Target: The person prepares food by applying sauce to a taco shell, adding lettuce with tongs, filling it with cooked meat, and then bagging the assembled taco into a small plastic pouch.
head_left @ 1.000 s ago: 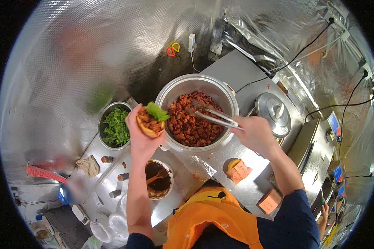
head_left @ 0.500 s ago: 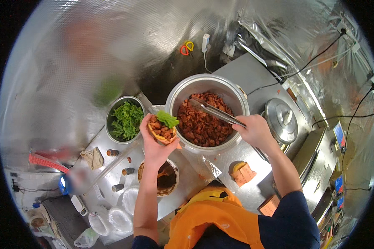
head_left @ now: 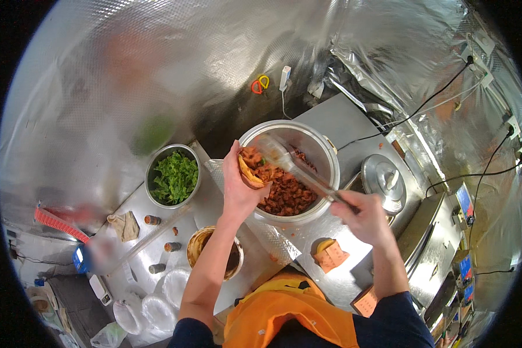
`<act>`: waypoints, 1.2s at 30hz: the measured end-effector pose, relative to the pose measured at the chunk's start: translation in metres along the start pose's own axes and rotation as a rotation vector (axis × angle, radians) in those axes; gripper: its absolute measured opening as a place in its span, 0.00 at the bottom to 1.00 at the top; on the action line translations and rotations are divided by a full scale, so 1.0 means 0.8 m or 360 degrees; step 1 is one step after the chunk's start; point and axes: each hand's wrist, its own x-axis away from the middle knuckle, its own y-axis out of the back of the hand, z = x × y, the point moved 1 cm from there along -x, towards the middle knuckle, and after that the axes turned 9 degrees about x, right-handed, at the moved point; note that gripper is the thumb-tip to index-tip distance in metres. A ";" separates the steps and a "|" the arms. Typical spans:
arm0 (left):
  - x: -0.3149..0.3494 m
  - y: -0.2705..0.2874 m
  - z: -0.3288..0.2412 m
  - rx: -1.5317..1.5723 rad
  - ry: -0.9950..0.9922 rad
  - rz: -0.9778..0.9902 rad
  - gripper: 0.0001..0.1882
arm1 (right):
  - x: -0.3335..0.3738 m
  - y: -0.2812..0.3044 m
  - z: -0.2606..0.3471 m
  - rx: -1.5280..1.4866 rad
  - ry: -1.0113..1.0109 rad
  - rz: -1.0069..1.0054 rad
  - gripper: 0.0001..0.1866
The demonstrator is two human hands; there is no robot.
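My left hand (head_left: 235,191) is closed round a bun (head_left: 248,176) stuffed with reddish-brown chopped meat and held tilted over the near left rim of a large metal pot (head_left: 332,159). A bit of orange paper shows at its lower side. Gripped in my right hand (head_left: 362,216) are metal tongs (head_left: 312,178), smeared by motion, their tips at the bun's open mouth. Chopped meat (head_left: 290,200) fills the pot's bottom. Lettuce leaves (head_left: 177,177) lie in a metal bowl (head_left: 151,188) to the left.
A sauce pot (head_left: 239,261) stands below my left forearm. Right of the big pot is a round metal lid (head_left: 384,184). A paper-wrapped bun (head_left: 330,255) sits on the steel counter. Small jars (head_left: 171,247), a cloth (head_left: 123,226) and white plastic bowls (head_left: 158,312) occupy the left.
The tongs have moved from the meat in the pot up to the bun. My left hand has brought the bun right, over the pot's rim. Meat now covers where the lettuce leaf stuck out.
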 end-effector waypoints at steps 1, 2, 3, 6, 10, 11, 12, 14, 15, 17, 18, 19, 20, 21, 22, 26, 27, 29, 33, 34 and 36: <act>0.000 -0.005 0.000 0.0052 0.0009 0.0021 0.63 | 0.000 -0.008 0.012 0.0124 0.0041 0.0030 0.10; 0.000 -0.010 -0.001 0.0086 -0.0006 0.0049 0.63 | -0.001 -0.019 0.010 0.0210 0.0114 0.0013 0.09; 0.001 -0.007 0.001 0.0051 -0.0050 0.0049 0.63 | -0.004 -0.028 0.010 0.0295 0.0210 0.0003 0.09; 0.005 -0.001 0.015 0.0039 -0.0133 0.0023 0.60 | 0.005 -0.025 0.025 0.0261 0.0184 -0.0084 0.09; 0.006 0.003 0.004 -0.0007 -0.0206 0.0025 0.57 | -0.003 -0.034 0.017 0.0427 0.0225 0.0007 0.12; 0.007 0.003 0.009 -0.0029 -0.0210 0.0038 0.57 | 0.000 -0.032 0.018 0.0372 0.0182 -0.0049 0.12; 0.008 0.003 0.012 -0.0051 -0.0211 0.0040 0.57 | 0.002 -0.030 0.021 0.0320 0.0146 -0.0097 0.13; 0.007 0.002 0.016 -0.0151 -0.0225 0.0043 0.58 | 0.006 -0.017 0.035 0.0298 0.0026 -0.0156 0.14; 0.007 0.004 0.015 -0.0092 -0.0155 0.0000 0.58 | 0.011 -0.011 0.044 0.0329 0.0033 -0.0158 0.14; 0.006 0.007 0.014 0.0028 -0.0018 -0.0084 0.60 | 0.023 -0.003 0.050 0.0390 0.0048 -0.0162 0.13; 0.003 0.005 0.018 0.0133 0.0086 -0.0044 0.62 | 0.031 -0.005 0.041 0.0373 0.0096 -0.0195 0.14; 0.000 0.004 0.019 0.0086 0.0054 -0.0017 0.62 | 0.037 -0.007 0.037 0.0387 0.0088 -0.0162 0.14; -0.004 0.003 0.019 0.0037 0.0021 0.0009 0.61 | 0.040 -0.007 0.036 0.0401 0.0081 -0.0128 0.14; -0.007 0.002 0.016 -0.0014 -0.0012 0.0039 0.60 | 0.041 -0.008 0.034 0.0410 0.0072 -0.0097 0.14; -0.008 -0.002 0.020 0.0094 0.0001 0.0049 0.55 | 0.041 -0.011 0.032 0.0392 0.0073 -0.0175 0.12; -0.007 -0.012 0.035 0.0152 -0.0169 0.0002 0.52 | 0.034 -0.022 0.031 0.0552 0.0129 -0.0164 0.11; -0.006 -0.016 0.035 0.0168 -0.0206 -0.0010 0.52 | 0.027 -0.032 0.021 0.0623 0.0243 -0.0177 0.10; -0.002 -0.020 0.034 0.0142 -0.0253 -0.0021 0.52 | 0.028 -0.036 0.016 0.0614 0.0289 -0.0255 0.10; 0.013 -0.008 0.007 -0.0050 -0.0182 -0.0070 0.51 | 0.030 -0.041 0.038 0.0427 0.0206 -0.0326 0.09; 0.015 -0.009 0.003 -0.0040 -0.0177 -0.0090 0.51 | 0.025 -0.044 0.039 0.0521 0.0213 -0.0218 0.10; 0.014 -0.008 0.005 -0.0003 -0.0202 -0.0143 0.52 | 0.017 -0.057 0.031 0.0643 0.0317 -0.0149 0.11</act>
